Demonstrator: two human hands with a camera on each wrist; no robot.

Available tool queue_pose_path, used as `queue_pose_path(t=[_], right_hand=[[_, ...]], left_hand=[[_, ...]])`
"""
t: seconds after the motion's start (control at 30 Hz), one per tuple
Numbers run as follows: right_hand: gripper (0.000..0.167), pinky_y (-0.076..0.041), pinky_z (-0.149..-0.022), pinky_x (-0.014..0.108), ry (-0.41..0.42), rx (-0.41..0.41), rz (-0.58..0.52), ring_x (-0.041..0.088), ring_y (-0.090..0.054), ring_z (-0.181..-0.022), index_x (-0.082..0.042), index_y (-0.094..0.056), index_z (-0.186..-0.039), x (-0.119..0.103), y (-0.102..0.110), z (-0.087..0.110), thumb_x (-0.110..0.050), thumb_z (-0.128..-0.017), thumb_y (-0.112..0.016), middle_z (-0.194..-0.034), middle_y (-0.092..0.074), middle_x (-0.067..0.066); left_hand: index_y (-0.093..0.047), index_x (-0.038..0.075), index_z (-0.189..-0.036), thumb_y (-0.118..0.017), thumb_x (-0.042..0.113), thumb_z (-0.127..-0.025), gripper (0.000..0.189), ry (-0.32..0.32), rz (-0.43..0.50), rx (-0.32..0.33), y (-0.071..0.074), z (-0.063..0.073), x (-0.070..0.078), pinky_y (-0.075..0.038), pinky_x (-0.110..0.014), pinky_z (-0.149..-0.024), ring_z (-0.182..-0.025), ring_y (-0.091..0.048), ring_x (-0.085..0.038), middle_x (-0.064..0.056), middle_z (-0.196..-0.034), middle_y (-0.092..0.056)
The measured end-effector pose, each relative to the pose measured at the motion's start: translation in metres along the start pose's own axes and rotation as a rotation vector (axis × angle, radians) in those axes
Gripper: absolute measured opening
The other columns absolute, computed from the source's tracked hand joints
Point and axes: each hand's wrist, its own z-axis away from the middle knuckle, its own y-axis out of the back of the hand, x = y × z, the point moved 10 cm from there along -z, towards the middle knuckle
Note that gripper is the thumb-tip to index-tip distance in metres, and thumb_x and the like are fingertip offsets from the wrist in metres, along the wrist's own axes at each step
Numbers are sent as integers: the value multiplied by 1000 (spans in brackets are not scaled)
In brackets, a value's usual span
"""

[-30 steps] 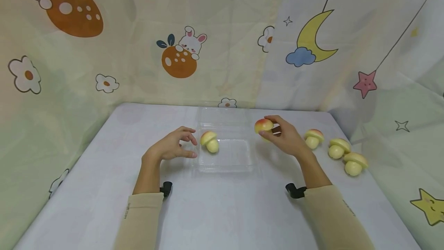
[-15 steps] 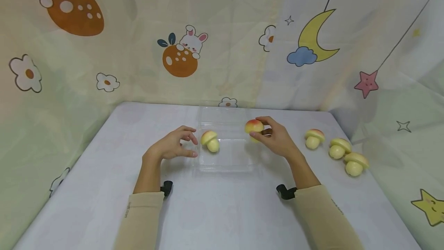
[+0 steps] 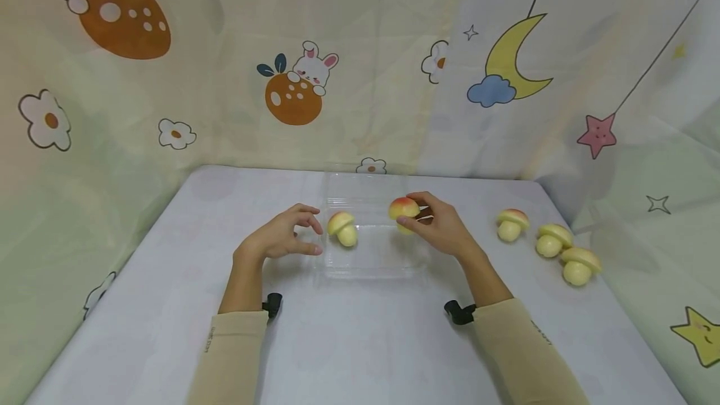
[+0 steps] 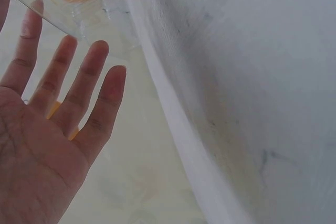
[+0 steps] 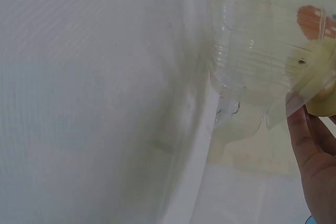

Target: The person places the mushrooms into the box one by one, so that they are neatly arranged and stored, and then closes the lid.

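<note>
A clear plastic box (image 3: 374,261) lies with its lid laid back on the white table. Inside its left part sits a toy mushroom (image 3: 342,230), yellow with a reddish cap. My right hand (image 3: 441,227) grips a second toy mushroom (image 3: 404,207), red-topped, over the right part of the box; its stem is partly hidden by my thumb. In the right wrist view the fingers of my right hand (image 5: 312,156) show beside the box wall. My left hand (image 3: 281,233) is at the box's left edge, its fingers spread and loosely bent around nothing; the left wrist view shows that palm (image 4: 42,156).
Three more mushrooms stand toward the table's right edge: one (image 3: 512,225) farther left, and two close together, the rear one (image 3: 554,241) and the front one (image 3: 579,266). Printed cloth (image 3: 371,80) hangs behind and beside the table.
My right hand has moved left with its mushroom, from beside the box to over its right part. My left hand has stayed nearly still.
</note>
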Motion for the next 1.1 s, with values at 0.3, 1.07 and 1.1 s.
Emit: queue_pose_path(t=[0.3,1.07,1.1], right_hand=[[57,-60,-86,42,-7,-8,0,26,-69,-105,-19,-59,-137,-5,-7,-3,-43,-89,-80,-127,-65,3],[57,-60,-88,28,54,-126,-50,25,-70,-107,-11,-58,-138,-28,-50,-17,-31,-90,-81,-135,-62,4],[57,-60,-88,28,61,-127,-40,25,-70,-107,-10,-57,-138,-30,-51,-18,-31,-91,-81,-135,-62,5]], left_hand=[[-73,12,-111,-89,35,-80,42,4,8,-10,-1,-2,-1,-43,-56,-112,-140,-46,-32,-7,-159,-41],[-72,13,-111,-90,35,-80,42,32,12,-4,0,0,-2,-43,-55,-112,-140,-46,-30,-3,-159,-41],[-72,13,-110,-90,35,-79,42,30,13,-4,0,-1,-2,-43,-55,-112,-140,-46,-29,-3,-159,-41]])
